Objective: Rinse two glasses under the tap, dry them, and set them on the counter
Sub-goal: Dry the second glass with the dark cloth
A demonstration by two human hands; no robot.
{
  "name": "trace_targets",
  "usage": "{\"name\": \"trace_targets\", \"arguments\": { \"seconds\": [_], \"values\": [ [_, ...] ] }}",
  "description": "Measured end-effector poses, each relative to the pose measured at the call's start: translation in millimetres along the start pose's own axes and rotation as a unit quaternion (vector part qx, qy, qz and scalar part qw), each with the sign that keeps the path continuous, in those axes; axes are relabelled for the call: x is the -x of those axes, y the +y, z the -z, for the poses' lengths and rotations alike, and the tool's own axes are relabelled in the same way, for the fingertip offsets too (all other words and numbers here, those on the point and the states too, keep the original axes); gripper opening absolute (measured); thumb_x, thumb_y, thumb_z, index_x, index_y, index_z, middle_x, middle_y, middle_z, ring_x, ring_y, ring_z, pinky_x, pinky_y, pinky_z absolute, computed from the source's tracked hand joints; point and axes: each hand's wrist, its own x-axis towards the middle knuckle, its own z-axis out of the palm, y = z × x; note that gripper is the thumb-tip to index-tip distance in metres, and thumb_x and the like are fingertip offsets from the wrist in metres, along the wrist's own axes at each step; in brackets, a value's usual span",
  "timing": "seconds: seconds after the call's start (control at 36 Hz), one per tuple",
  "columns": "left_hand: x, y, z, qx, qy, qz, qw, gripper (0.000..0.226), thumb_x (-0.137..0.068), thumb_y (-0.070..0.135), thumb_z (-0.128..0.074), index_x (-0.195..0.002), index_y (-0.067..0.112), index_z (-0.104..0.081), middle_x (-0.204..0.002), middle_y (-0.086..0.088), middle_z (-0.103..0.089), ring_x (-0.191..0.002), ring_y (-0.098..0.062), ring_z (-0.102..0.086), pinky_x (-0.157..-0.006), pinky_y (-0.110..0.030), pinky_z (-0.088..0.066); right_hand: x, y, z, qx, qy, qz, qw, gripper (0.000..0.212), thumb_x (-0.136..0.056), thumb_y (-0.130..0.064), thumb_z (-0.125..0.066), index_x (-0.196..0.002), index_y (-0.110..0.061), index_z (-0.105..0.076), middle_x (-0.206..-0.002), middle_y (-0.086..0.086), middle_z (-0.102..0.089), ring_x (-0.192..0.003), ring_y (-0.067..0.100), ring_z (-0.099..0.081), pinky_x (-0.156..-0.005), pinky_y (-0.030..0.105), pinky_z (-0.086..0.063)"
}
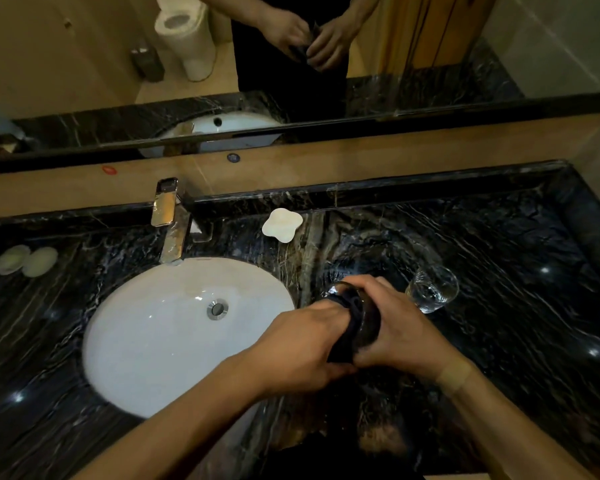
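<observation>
Both forearms reach in from the near edge. Right hand (395, 327) has its fingers closed around a glass (355, 306) held on its side, long axis running left to right, mouth toward the left hand (302, 344). Left hand's fingers are closed on a dark cloth (347, 327) stuffed into that mouth. Drying appears under way. Second glass (432, 289) stands upright on the dark marble bench (499, 271), just right of and beyond the right hand, apparently empty. Sink (153, 341), to the left, holds nothing; tap (172, 223) shows no water running.
</observation>
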Motion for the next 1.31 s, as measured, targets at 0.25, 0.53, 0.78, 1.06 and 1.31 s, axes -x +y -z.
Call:
{"name": "trace_targets", "arguments": {
  "seconds": [0.25, 0.53, 0.78, 1.06, 1.31],
  "values": [
    [-5, -8, 14, 0.247, -0.073, 0.116, 0.959, 0.027, -0.078, 0.021, -0.08, -0.083, 0.035, -0.057, -0.079, 0.013, -0.063, -0.076, -0.006, -0.06, -0.069, -0.023, -0.046, -11, 1, 8, -0.114, -0.08, -0.008, 0.99, 0.085, -0.057, -0.012, -0.09, -0.131, -0.028, -0.052, -0.118, -0.01, -0.067, -0.11, 0.002, -0.063, -0.097, 0.021, -0.049],
    [-4, -1, 5, 0.583, 0.114, 0.207, 0.777, 0.033, -0.083, 0.003, -0.072, -0.115, 0.011, -0.07, -0.109, -0.01, -0.074, -0.105, -0.028, -0.069, -0.095, -0.039, -0.054, -15, -7, -38, -0.31, 0.204, -0.05, 0.927, 0.033, -0.084, -0.054, -0.055, -0.11, -0.033, -0.058, -0.104, -0.017, -0.068, -0.097, 0.005, -0.065, -0.084, 0.026, -0.051],
    [-4, 8, 4, 0.345, 0.127, 0.113, 0.923, 0.027, -0.085, 0.018, -0.071, -0.112, 0.023, -0.066, -0.101, 0.007, -0.072, -0.095, -0.008, -0.068, -0.084, -0.031, -0.055, -28, -23, -26, -0.416, 0.238, -0.138, 0.867, 0.031, -0.094, -0.042, -0.047, -0.081, -0.025, -0.07, -0.077, -0.004, -0.068, -0.067, 0.013, -0.06, -0.054, 0.028, -0.045],
    [4, -4, 13, -0.165, 0.063, -0.162, 0.971, 0.031, -0.072, 0.013, -0.043, -0.101, 0.018, -0.051, -0.102, 0.001, -0.063, -0.095, -0.018, -0.055, -0.042, -0.028, -0.043, -28, -17, 6, -0.509, -0.078, -0.321, 0.795, 0.045, -0.096, -0.044, -0.047, -0.064, -0.015, -0.06, -0.043, -0.002, -0.044, -0.029, 0.009, -0.037, -0.036, 0.013, -0.015],
    [-4, -19, 5, -0.053, 0.07, -0.042, 0.995, 0.034, -0.078, 0.007, -0.057, -0.11, 0.018, -0.05, -0.115, -0.003, -0.059, -0.109, -0.019, -0.05, -0.066, -0.027, -0.049, -34, -3, 1, -0.611, -0.121, -0.265, 0.737, 0.062, -0.092, -0.065, -0.042, -0.12, -0.012, -0.059, -0.069, 0.006, -0.063, -0.04, 0.013, -0.05, -0.038, 0.016, -0.02]
  ]
}}
